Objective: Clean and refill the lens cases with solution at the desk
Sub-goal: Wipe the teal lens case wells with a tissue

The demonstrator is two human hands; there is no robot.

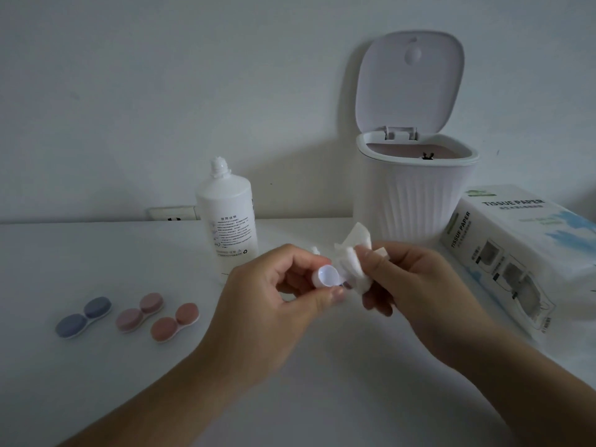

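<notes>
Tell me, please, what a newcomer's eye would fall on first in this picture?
Probably the two hands at centre: the left hand pinches a small white cup-shaped piece while the right hand holds a crumpled tissue against it. Behind stands a white bin, its lid up.

Desk (96,269) — cases (158,312), bottle (227,217), bin (416,195), tissue pk (516,253).

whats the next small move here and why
Probably press the tissue held by the right hand into the open well of the small white lens-case piece pinched by the left hand and twist. The tissue sits just beside the well, not yet inside it.
</notes>
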